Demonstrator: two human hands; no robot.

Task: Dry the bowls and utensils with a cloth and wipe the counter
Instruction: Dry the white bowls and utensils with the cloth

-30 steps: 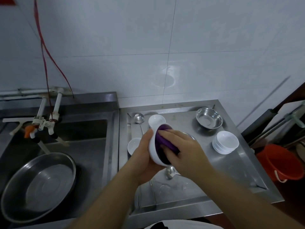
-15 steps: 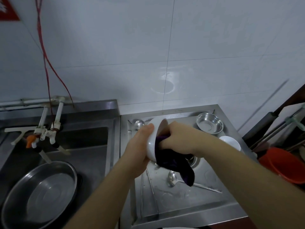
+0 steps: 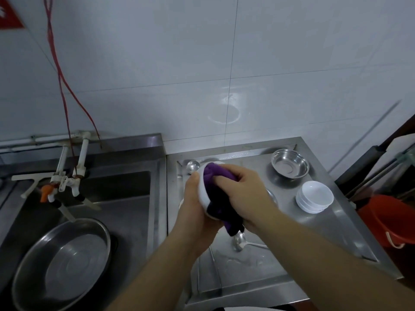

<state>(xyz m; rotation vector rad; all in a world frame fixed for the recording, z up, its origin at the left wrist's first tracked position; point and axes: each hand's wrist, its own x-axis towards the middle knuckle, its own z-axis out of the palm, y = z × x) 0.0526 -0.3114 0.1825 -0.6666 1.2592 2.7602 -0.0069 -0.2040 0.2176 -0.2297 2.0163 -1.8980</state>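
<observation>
Cloth (image 3: 219,194) bunched back into bowl (image 3: 203,194) | bowl on edge, mouth rightward | left hand (image 3: 195,212) cradles bowl | right hand (image 3: 244,194) grips cloth

Red sign (image 3: 9,15): sits on the white tiled wall at the upper left, above the taps (image 3: 67,176); it carries white marks, but it is cut off by the frame edge and too blurred to read.
Other readable text: none.

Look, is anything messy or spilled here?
Yes: a patch of water lies on the steel counter near the front, beside a metal ladle lying loose. Nothing looks broken or tipped over.
</observation>
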